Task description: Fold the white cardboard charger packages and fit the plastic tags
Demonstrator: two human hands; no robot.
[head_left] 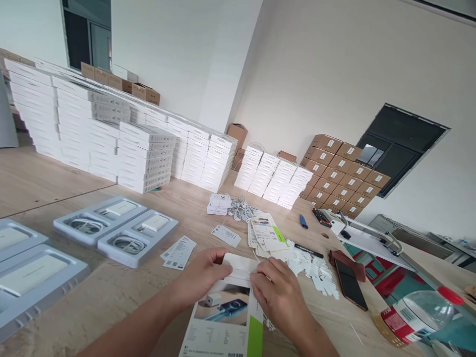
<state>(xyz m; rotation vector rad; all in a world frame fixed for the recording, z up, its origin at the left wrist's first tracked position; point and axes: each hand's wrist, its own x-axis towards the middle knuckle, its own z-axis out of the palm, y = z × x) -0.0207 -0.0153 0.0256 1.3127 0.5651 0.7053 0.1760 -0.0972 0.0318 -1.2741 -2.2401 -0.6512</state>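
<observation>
A white printed sleeve (219,320) with a green corner and a picture of a phone and charger lies at the bottom centre. At its top end is a plain white flap or box end (238,265). My left hand (206,272) holds the left side of this white part, thumb on top. On its right side, my right hand (278,292) grips with fingers bent together. Printed cards (179,252) lie left of my hands, and another card (226,235) is just beyond them. More printed sleeves (266,230) are stacked behind my right hand.
Trays (137,238) with chargers and cables sit left. Stacks of white boxes (145,153) line the back. Small white tags (320,272), a black pen (308,250), a blue cutter (304,221), a phone (350,283) and a red-capped jar (418,315) are right.
</observation>
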